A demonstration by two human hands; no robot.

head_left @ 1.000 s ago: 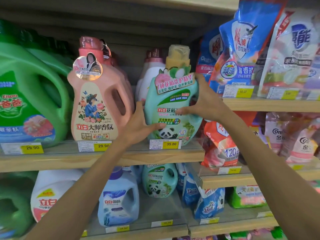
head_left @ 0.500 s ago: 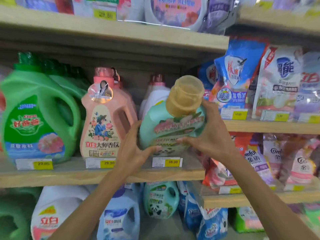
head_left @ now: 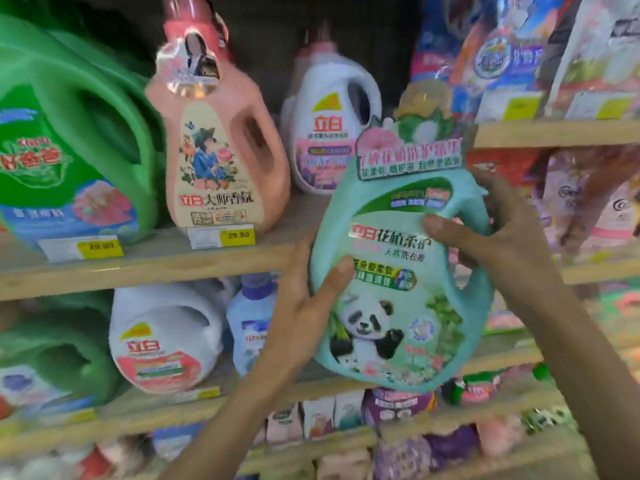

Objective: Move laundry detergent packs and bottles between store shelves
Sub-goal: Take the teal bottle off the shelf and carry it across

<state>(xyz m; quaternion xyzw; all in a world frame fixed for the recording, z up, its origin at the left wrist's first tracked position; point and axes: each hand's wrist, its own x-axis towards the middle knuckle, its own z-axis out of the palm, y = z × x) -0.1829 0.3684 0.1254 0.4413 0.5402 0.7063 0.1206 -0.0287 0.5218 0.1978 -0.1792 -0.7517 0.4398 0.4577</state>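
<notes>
A teal detergent bottle with a panda label and a yellow cap hangs in the air in front of the shelves, held in both hands. My left hand grips its left side, thumb across the label. My right hand grips the right side at the handle, thumb on the front. The wooden shelf it stood on lies up and to the left, with a bare spot beside the pink bottle.
A big green jug and a white bottle stand on that shelf. Detergent pouches fill the upper right shelf. Below stand a white jug, a blue bottle and several small packs.
The teal bottle has come off the shelf and now sits lower and nearer to me, upright again after tipping forward. Both hands kept their hold and moved down and right with it.
</notes>
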